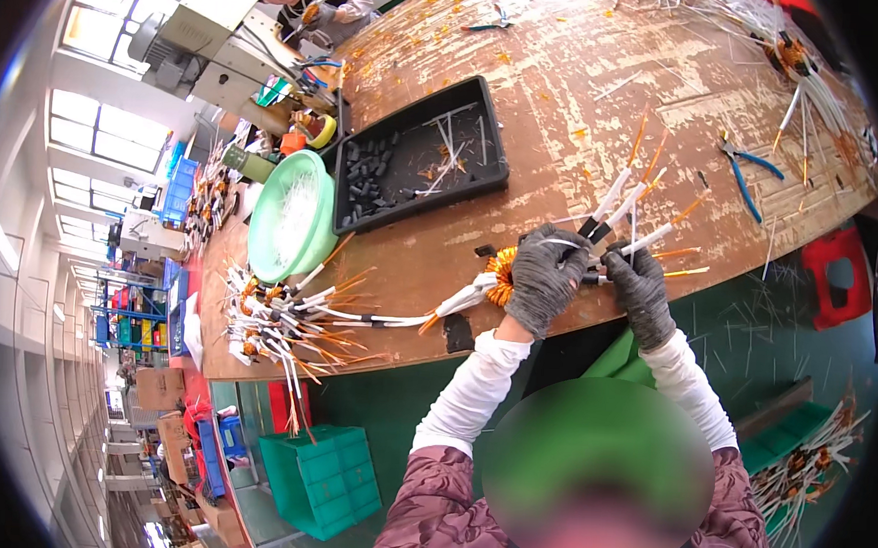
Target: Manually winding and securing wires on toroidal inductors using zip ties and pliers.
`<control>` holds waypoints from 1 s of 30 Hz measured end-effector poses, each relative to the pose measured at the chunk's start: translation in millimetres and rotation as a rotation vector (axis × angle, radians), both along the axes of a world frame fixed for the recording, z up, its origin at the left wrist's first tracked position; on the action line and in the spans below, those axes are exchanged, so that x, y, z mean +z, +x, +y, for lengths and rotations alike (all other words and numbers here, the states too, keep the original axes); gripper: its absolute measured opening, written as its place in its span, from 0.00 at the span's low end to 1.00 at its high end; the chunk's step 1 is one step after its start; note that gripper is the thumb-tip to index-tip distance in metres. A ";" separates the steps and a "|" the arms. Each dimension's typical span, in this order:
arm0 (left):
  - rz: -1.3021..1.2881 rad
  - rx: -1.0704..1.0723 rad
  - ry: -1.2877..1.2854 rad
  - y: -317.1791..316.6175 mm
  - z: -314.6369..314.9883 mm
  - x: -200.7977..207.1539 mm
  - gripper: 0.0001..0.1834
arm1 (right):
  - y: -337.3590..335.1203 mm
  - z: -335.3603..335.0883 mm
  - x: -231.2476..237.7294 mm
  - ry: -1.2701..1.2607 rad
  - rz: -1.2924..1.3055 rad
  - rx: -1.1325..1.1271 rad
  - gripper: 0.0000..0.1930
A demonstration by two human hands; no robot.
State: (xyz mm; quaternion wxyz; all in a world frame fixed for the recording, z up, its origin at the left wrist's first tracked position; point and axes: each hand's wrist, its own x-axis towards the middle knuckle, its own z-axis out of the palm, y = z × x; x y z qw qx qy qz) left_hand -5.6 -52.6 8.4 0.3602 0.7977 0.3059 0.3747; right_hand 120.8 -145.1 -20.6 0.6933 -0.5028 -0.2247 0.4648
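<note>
My left hand [545, 279], in a grey knit glove, is closed around the leads of a copper wire coil [501, 275] at the near edge of the table. Close beside it my right hand [640, 291], gloved alike, has its fingers closed at the same bundle. White-sleeved leads [611, 198] with black tube pieces and bare orange wire ends fan out beyond both hands. A thin white strip [563, 242] lies across my left fingers. More white-sleeved leads [465, 297] run left from the coil. What lies between my right fingertips is partly hidden.
A black tray [417, 206] holds short black tubes and white strips; a light green basin [325, 232] stands beside it. Finished-looking coils [261, 315] pile at the left. Blue-handled pliers [742, 175] lie right. A co-worker [318, 9] sits across. A green crate [322, 480] stands below.
</note>
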 end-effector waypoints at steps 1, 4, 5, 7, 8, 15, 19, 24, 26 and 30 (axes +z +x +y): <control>-0.045 -0.045 -0.085 3.9 4.7 -9.3 0.04 | 0.6 -0.7 1.4 -0.021 0.009 0.015 0.08; -0.178 -0.113 -0.287 8.0 20.3 -11.4 0.06 | 5.2 4.5 14.8 0.031 -0.056 0.166 0.15; -0.224 -0.164 -0.540 1.9 20.8 -4.7 0.04 | 5.8 6.8 22.9 -0.024 -0.078 0.267 0.17; -0.147 -0.124 -0.584 0.7 19.8 16.5 0.03 | 9.1 10.7 11.9 -0.014 -0.114 0.328 0.17; -0.063 -0.105 -0.526 -3.4 22.7 23.1 0.03 | 6.7 13.8 19.5 -0.128 -0.097 0.347 0.16; -0.073 -0.117 -0.392 -4.0 16.4 8.9 0.09 | 18.0 6.0 24.5 -0.267 0.083 0.428 0.14; -0.281 -0.281 -0.657 -25.9 -7.1 22.4 0.14 | 19.5 -0.9 18.9 -0.240 0.373 0.437 0.12; -0.180 -0.210 -0.681 -31.7 -23.3 42.3 0.14 | 18.6 -2.7 21.3 -0.237 0.463 0.488 0.13; -0.238 -0.115 -0.721 -27.7 -29.0 44.9 0.12 | 19.6 -2.0 23.2 -0.205 0.482 0.530 0.12; -0.266 0.148 -0.512 -12.7 -22.0 26.0 0.08 | 16.3 -0.4 22.8 -0.187 0.521 0.569 0.11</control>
